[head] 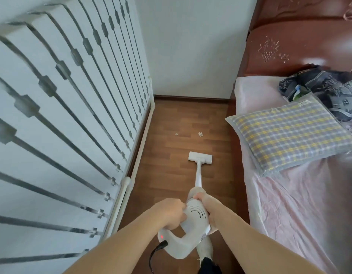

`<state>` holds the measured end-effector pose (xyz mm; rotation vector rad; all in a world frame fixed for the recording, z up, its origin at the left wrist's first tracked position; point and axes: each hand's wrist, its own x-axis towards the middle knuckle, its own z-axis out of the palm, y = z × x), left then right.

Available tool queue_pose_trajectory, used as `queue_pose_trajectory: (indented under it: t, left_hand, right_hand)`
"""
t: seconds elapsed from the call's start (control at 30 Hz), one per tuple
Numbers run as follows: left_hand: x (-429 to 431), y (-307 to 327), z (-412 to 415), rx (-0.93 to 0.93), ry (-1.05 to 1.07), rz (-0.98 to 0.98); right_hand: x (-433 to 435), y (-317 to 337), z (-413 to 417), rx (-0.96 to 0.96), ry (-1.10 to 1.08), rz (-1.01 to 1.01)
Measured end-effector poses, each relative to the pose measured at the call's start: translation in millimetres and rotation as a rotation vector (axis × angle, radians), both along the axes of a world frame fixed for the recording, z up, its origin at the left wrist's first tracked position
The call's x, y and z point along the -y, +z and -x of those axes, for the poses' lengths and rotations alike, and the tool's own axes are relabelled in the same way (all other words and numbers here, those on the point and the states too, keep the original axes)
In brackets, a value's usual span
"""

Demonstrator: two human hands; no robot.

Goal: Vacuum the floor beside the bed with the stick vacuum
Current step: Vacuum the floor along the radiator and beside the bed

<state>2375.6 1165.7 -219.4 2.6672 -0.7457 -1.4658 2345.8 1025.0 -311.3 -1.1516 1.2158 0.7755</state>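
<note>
Grip is two-handed: left hand (pixel 169 212) and right hand (pixel 208 206) curl their fingers round the stick vacuum (pixel 195 216) at its motor body, probably to steer it straight. Its floor head (pixel 200 157) rests mid-floor (pixel 171 175) between radiator (pixel 72 95) and bed (pixel 289 204), short of the paper scraps (pixel 200 134) towards the far edge.

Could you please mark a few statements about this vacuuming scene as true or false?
1. The left-hand grip and the right-hand grip both hold the stick vacuum. True.
2. The floor head covers the two scraps. False: the scraps lie on the floor ahead of it, untouched.
3. A checked pillow lies on the bed. True.
4. The radiator stands on the person's right. False: it is on the left; the bed is on the right.
</note>
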Motion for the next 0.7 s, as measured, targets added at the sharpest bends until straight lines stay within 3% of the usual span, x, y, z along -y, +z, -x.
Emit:
queue_pose_trajectory:
  t: [0.3, 0.5, 0.7]
  left_hand:
    - [101.1, -12.8, -89.7, 0.058, 0.050, 0.082]
    - [121.5, -10.7, -130.1, 0.056, 0.172, 0.116]
    - [143.4, -9.7, -166.4, 0.058, 0.099, 0.105]
  right_hand:
    - [109.4, -32.0, -107.7, 0.078, -0.018, 0.056]
    - [135.3, -32.9, -149.7, 0.138, -0.072, 0.056]
    - [155.3, -31.7, -184.2, 0.114, -0.020, 0.044]
